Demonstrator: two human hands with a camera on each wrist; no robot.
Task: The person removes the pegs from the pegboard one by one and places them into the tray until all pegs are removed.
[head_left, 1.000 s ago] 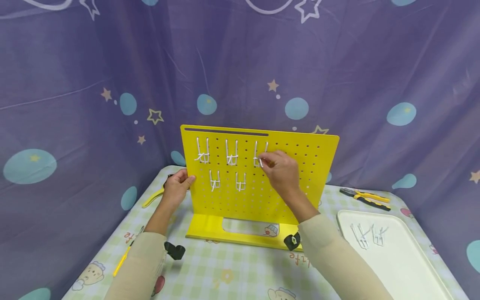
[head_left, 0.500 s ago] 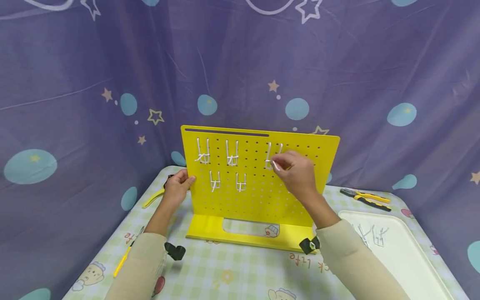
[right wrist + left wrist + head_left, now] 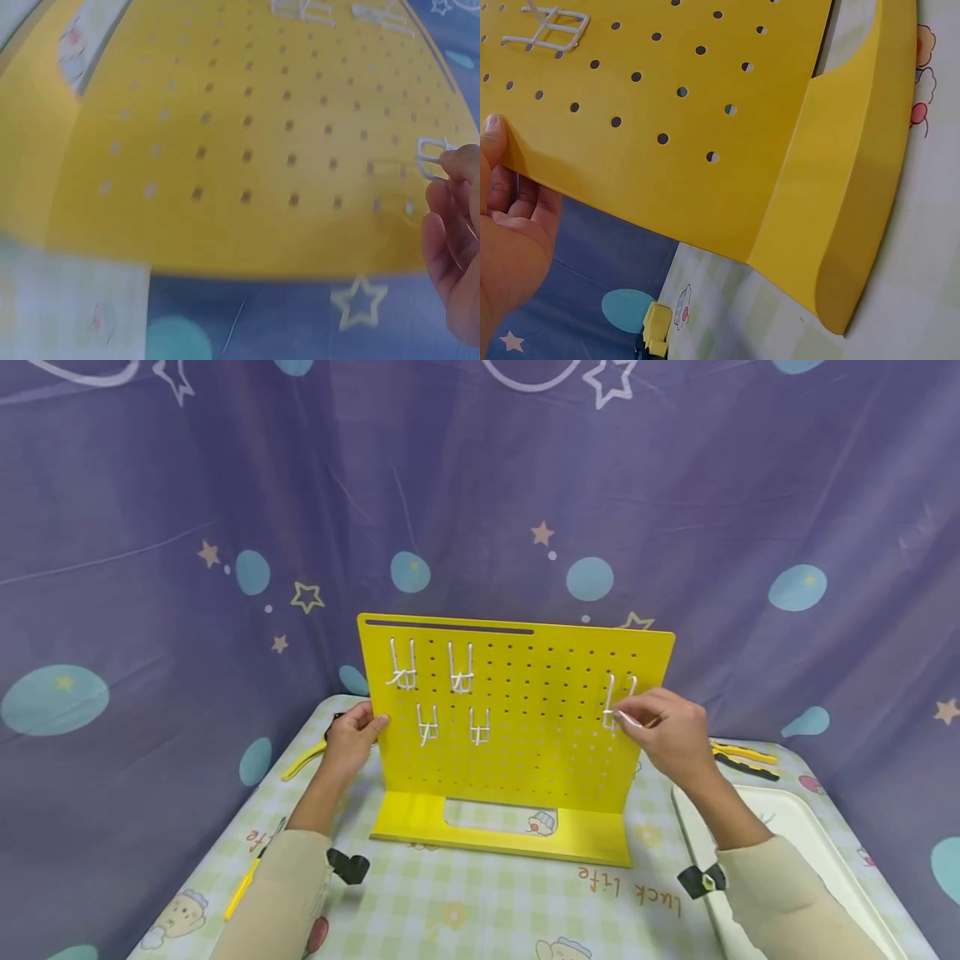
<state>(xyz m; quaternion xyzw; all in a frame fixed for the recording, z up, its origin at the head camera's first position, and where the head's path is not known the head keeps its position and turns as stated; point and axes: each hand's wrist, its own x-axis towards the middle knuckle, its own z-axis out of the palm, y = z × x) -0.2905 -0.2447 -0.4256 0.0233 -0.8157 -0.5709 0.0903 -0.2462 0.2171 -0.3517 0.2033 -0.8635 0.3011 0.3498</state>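
Head: pegboard (image 3: pixel 517 756) stands toward far edge of table (image 3: pixel 420 902); left hand (image 3: pixel 351 737) grips its left side, presumably for steadiness; right hand (image 3: pixel 672 732) pinches white hook (image 3: pixel 608 695) by front prong, probably leaving rear free; left wrist: thumb (image 3: pixel 493 141) before pegboard, fingers (image 3: pixel 546 211) behind; right wrist: hook's end just beyond fingertips (image 3: pixel 455 159), pegboard contact unclear.

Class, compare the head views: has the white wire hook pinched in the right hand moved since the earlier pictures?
Yes: against the yellow perforated board, the white wire hook has moved right and slightly downward, now near the board's right edge.
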